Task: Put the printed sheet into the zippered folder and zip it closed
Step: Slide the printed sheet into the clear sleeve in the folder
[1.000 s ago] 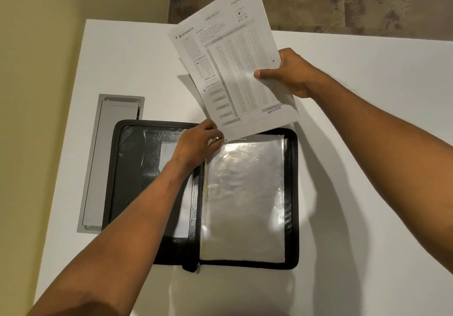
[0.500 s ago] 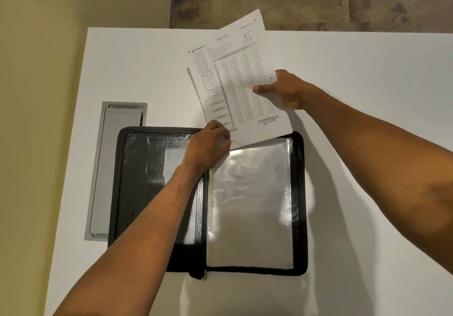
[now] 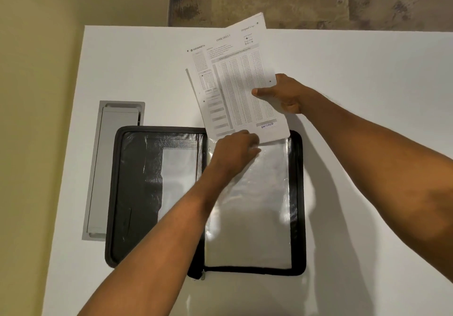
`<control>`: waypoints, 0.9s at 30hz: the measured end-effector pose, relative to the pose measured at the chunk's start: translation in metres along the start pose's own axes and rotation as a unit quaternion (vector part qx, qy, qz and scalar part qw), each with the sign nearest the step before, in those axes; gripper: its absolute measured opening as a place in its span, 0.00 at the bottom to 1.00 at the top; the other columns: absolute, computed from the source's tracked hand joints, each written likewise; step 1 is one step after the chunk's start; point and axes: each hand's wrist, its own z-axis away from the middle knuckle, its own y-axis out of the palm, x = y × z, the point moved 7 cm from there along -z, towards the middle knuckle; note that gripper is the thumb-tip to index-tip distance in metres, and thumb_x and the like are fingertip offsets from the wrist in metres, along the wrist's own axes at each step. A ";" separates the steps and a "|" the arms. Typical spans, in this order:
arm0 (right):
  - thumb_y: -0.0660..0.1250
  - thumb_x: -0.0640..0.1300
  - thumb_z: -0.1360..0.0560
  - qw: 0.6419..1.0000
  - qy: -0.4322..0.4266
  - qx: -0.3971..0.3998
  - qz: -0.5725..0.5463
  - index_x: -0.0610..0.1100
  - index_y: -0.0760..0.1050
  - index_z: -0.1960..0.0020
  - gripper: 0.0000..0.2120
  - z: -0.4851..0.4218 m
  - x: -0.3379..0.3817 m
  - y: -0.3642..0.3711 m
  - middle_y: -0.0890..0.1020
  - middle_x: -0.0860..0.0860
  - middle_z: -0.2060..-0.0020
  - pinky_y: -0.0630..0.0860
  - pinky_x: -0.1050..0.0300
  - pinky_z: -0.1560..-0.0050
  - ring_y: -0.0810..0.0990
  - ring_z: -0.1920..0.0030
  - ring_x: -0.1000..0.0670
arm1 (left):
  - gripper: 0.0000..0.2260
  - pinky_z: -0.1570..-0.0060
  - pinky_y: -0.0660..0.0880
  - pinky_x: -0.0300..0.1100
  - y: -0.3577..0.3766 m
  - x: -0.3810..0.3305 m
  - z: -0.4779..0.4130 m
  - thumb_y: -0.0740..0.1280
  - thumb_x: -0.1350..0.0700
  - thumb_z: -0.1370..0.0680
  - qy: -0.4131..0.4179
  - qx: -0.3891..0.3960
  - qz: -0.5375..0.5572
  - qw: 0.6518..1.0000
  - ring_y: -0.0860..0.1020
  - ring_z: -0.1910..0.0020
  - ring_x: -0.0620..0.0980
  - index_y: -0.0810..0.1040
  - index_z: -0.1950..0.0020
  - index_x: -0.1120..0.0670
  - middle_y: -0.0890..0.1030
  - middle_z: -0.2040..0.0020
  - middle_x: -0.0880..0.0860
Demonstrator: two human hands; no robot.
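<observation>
Right hand grips sheet overlapping folder top edge.

The left grip shows only its back and knuckles. Its fingertips are tucked under where the near edge of the sheet meets the top of the clear sleeve, so what they hold cannot be told. The fingers of the right grip lie behind the sheet, with only the thumb showing on top. The left forearm covers the spine of the folder and part of its inner pocket. The sheet's near corner hides the folder's far rim. Most of the print is too small to read. Both arms and the tabletop are cut off at the bottom and right edges.
</observation>
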 end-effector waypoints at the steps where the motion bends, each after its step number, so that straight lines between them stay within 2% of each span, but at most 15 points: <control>1: 0.72 0.36 0.21 1.000 -0.003 0.002 -0.009 0.42 0.80 0.44 0.07 0.001 0.000 0.002 0.88 0.61 0.62 0.74 0.75 0.69 0.85 0.63 0.64 | 0.11 0.47 0.77 0.49 0.002 -0.007 -0.001 0.68 0.46 0.19 0.000 -0.008 0.003 1.000 0.81 0.45 0.53 0.83 0.41 0.49 0.83 0.46 0.49; 2: 0.72 0.35 0.21 1.000 -0.009 0.005 -0.015 0.42 0.80 0.45 0.06 0.002 0.001 0.003 0.87 0.63 0.65 0.72 0.76 0.72 0.84 0.66 0.66 | 0.11 0.48 0.77 0.48 0.004 -0.013 -0.001 0.67 0.47 0.18 0.003 -0.016 0.005 1.000 0.81 0.45 0.53 0.83 0.41 0.49 0.84 0.45 0.49; 4: 0.71 0.35 0.20 0.999 -0.020 0.012 -0.022 0.42 0.79 0.42 0.09 0.001 0.002 0.006 0.87 0.63 0.65 0.71 0.76 0.72 0.83 0.67 0.67 | 0.11 0.50 0.75 0.46 0.010 -0.026 -0.002 0.66 0.47 0.17 0.009 -0.024 0.008 1.000 0.82 0.45 0.52 0.83 0.39 0.49 0.84 0.45 0.49; 7: 0.72 0.35 0.21 1.000 -0.017 0.008 -0.015 0.39 0.78 0.35 0.15 -0.002 0.000 0.008 0.87 0.61 0.61 0.75 0.75 0.67 0.85 0.63 0.66 | 0.12 0.49 0.76 0.47 0.017 -0.042 -0.005 0.65 0.47 0.17 0.007 -0.024 0.025 0.999 0.82 0.44 0.53 0.83 0.38 0.49 0.85 0.44 0.50; 9: 0.73 0.35 0.22 1.000 -0.009 0.012 -0.012 0.41 0.79 0.38 0.13 -0.008 -0.004 0.007 0.88 0.62 0.61 0.77 0.74 0.64 0.86 0.60 0.65 | 0.12 0.50 0.76 0.48 0.019 -0.051 -0.009 0.65 0.47 0.17 0.003 -0.023 0.023 0.999 0.82 0.46 0.53 0.83 0.40 0.50 0.85 0.45 0.50; 11: 0.74 0.36 0.23 1.000 -0.005 0.012 -0.010 0.44 0.81 0.41 0.12 -0.012 -0.006 0.005 0.88 0.60 0.56 0.79 0.72 0.58 0.87 0.56 0.62 | 0.10 0.57 0.74 0.46 0.020 -0.060 -0.013 0.64 0.50 0.17 0.000 -0.037 0.011 0.999 0.82 0.52 0.55 0.83 0.47 0.52 0.86 0.51 0.51; 13: 0.74 0.37 0.23 1.000 -0.004 0.011 -0.002 0.43 0.80 0.36 0.16 -0.016 -0.007 0.003 0.87 0.57 0.50 0.79 0.68 0.52 0.85 0.50 0.59 | 0.08 0.64 0.68 0.44 0.017 -0.069 -0.014 0.64 0.55 0.18 -0.002 -0.065 -0.010 0.998 0.82 0.59 0.56 0.82 0.52 0.54 0.85 0.57 0.53; 16: 0.75 0.38 0.23 1.000 -0.001 0.004 0.005 0.41 0.78 0.32 0.21 -0.019 -0.009 0.000 0.86 0.54 0.46 0.78 0.65 0.49 0.84 0.46 0.55 | 0.03 0.66 0.63 0.42 0.008 -0.082 -0.013 0.70 0.60 0.21 -0.003 -0.090 -0.035 0.995 0.81 0.67 0.57 0.84 0.53 0.55 0.85 0.62 0.55; 18: 0.76 0.39 0.24 1.000 0.000 -0.003 0.009 0.41 0.79 0.32 0.21 -0.021 -0.011 -0.001 0.86 0.53 0.45 0.78 0.63 0.47 0.84 0.44 0.53 | 0.02 0.67 0.63 0.42 0.007 -0.086 -0.013 0.72 0.59 0.23 -0.007 -0.092 -0.046 0.995 0.81 0.68 0.57 0.85 0.53 0.54 0.85 0.63 0.54; 20: 0.76 0.40 0.24 1.000 0.000 -0.011 0.014 0.41 0.79 0.33 0.21 -0.023 -0.015 -0.002 0.86 0.52 0.45 0.78 0.59 0.43 0.84 0.44 0.52 | 0.01 0.68 0.62 0.41 0.009 -0.087 -0.012 0.73 0.57 0.23 -0.017 -0.078 -0.060 0.995 0.80 0.70 0.56 0.84 0.53 0.53 0.84 0.65 0.53; 22: 0.77 0.40 0.25 1.000 0.004 -0.017 0.017 0.40 0.79 0.33 0.21 -0.025 -0.018 0.001 0.86 0.49 0.42 0.77 0.54 0.37 0.84 0.41 0.48 | 0.04 0.70 0.61 0.39 0.007 -0.088 -0.008 0.78 0.58 0.27 -0.033 -0.067 -0.070 0.995 0.75 0.77 0.54 0.84 0.56 0.53 0.82 0.70 0.52; 23: 0.77 0.40 0.25 1.000 0.005 -0.018 0.016 0.40 0.79 0.32 0.22 -0.026 -0.019 0.001 0.85 0.48 0.41 0.77 0.53 0.34 0.83 0.40 0.47 | 0.06 0.72 0.62 0.39 0.007 -0.089 -0.007 0.79 0.59 0.29 -0.031 -0.067 -0.076 0.994 0.74 0.79 0.53 0.85 0.57 0.53 0.81 0.71 0.52; 25: 0.76 0.40 0.24 1.000 0.005 -0.013 0.011 0.41 0.78 0.31 0.22 -0.026 -0.021 0.002 0.85 0.50 0.42 0.76 0.52 0.34 0.83 0.39 0.47 | 0.06 0.73 0.70 0.41 0.009 -0.091 -0.007 0.80 0.60 0.30 -0.026 -0.063 -0.087 0.994 0.77 0.77 0.53 0.85 0.59 0.52 0.82 0.71 0.52; 27: 0.76 0.41 0.24 1.000 0.006 -0.002 0.010 0.42 0.78 0.31 0.22 -0.027 -0.023 0.002 0.85 0.51 0.41 0.77 0.55 0.38 0.83 0.39 0.49 | 0.06 0.70 0.70 0.42 0.012 -0.093 -0.007 0.78 0.62 0.29 -0.017 -0.054 -0.106 0.993 0.80 0.73 0.54 0.84 0.60 0.52 0.82 0.69 0.52</control>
